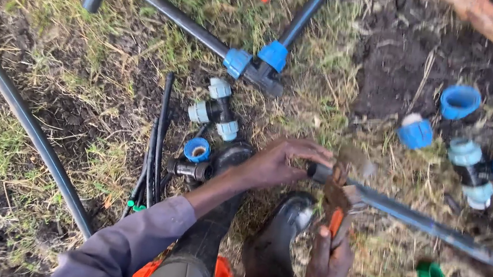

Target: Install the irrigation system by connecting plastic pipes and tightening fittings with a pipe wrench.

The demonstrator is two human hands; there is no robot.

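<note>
You have a dark pipe (424, 224) lying nearly level above the grass, running from its cut end at the middle out toward the lower right. A rusty pair of pliers (339, 201) with orange handles stands upright against that end, its jaws blurred at the pipe.

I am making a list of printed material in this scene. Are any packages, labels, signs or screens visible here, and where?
None can be seen: no package, label, sign or screen.
Only bare parts lie on the grass: black pipes, blue pipe fittings, a green cap.
The left hand holds a pipe end; the right hand holds an orange-handled tool; no print shows on either.
</note>
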